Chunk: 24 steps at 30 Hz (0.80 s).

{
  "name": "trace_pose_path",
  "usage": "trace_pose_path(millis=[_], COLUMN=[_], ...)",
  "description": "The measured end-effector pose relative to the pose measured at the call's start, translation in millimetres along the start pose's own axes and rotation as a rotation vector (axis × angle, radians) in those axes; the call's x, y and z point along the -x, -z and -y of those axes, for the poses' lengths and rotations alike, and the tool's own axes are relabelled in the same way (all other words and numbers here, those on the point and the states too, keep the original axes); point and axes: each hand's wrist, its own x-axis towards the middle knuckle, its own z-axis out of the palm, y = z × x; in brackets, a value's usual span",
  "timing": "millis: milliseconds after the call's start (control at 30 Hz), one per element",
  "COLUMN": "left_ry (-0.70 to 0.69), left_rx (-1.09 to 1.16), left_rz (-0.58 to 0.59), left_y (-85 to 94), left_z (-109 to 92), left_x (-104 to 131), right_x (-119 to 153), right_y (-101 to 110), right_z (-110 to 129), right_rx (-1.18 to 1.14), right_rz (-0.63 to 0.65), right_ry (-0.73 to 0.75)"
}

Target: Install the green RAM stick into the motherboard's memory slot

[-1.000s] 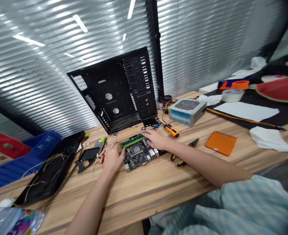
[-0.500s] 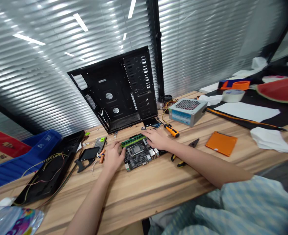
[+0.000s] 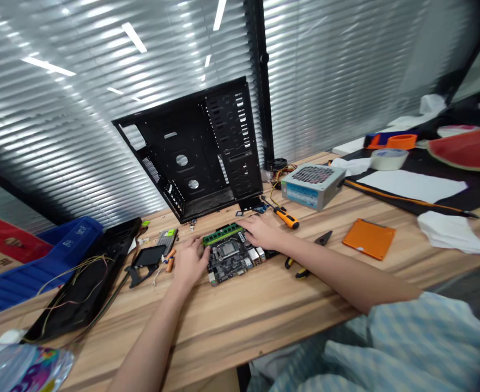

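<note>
A small black motherboard (image 3: 229, 261) lies flat on the wooden table, with a green memory stick (image 3: 222, 234) along its far edge. My left hand (image 3: 189, 261) is at the board's left side, its thumb and fingers around the left end of the stick. From the right, my right hand (image 3: 260, 231) reaches over the far right corner, fingertips by the stick's other end. Both hands appear closed on the board or the stick; the exact contact is too small to make out. A metal processor square (image 3: 227, 249) shows in the middle of the board.
Behind stands an open black computer case (image 3: 190, 152). To the right are a power supply (image 3: 313, 185), an orange screwdriver (image 3: 286, 218), pliers (image 3: 323, 238) and an orange plate (image 3: 369, 239). On the left lie a black bracket (image 3: 147, 258), a black panel (image 3: 88, 288) with wires and a blue bin (image 3: 76, 239).
</note>
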Motion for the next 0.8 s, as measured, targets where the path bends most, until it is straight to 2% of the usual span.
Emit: trace_pose_path(millis=[400, 800], left_ry=[-0.049, -0.063], left_rx=[0.042, 0.061], left_rz=[-0.013, -0.028], left_y=[-2.7, -1.7], left_z=[2, 0], left_x=[0, 0], right_x=[-2, -2], right_y=[-12, -9], right_z=[-9, -7], right_rx=[-0.064, -0.036], right_rz=[-0.088, -0.077], right_ry=[0.067, 0.075])
